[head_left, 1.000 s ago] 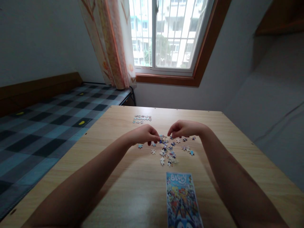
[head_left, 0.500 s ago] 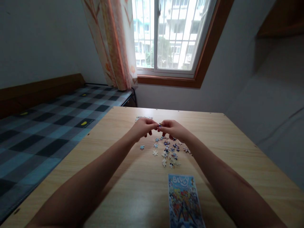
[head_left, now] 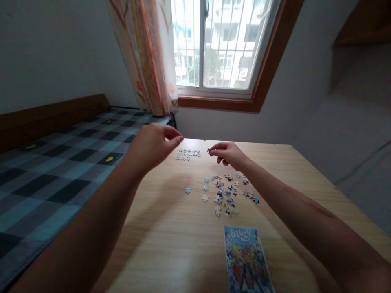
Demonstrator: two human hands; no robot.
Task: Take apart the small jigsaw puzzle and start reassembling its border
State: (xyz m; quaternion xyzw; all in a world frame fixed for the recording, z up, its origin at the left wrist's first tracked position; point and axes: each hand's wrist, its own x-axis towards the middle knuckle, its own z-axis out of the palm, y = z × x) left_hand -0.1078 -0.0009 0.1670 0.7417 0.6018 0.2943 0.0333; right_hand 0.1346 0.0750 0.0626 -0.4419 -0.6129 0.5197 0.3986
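Table (head_left: 171, 236), free room and obstructions.
- Left half, near-left corner: bare, open from near edge to far edge.
- Right of middle: loose puzzle pieces (head_left: 224, 194), scattered.
- Near edge: picture card (head_left: 247, 260), flat.
- Far edge: joined strip of pieces (head_left: 188, 154). The left hand (head_left: 151, 144) is raised just to its left. The right hand (head_left: 229, 154), pinching a single piece (head_left: 209, 150), is just to its right.
- Along right edge: bare.

Loose pieces (head_left: 225, 194) behind picture card (head_left: 248, 260)

The pale wood-grain table (head_left: 171, 244) carries a loose scatter of small jigsaw pieces (head_left: 224, 195) at centre, a joined strip of pieces (head_left: 187, 154) at eleven o'clock and a colourful printed card (head_left: 247, 260) at six.
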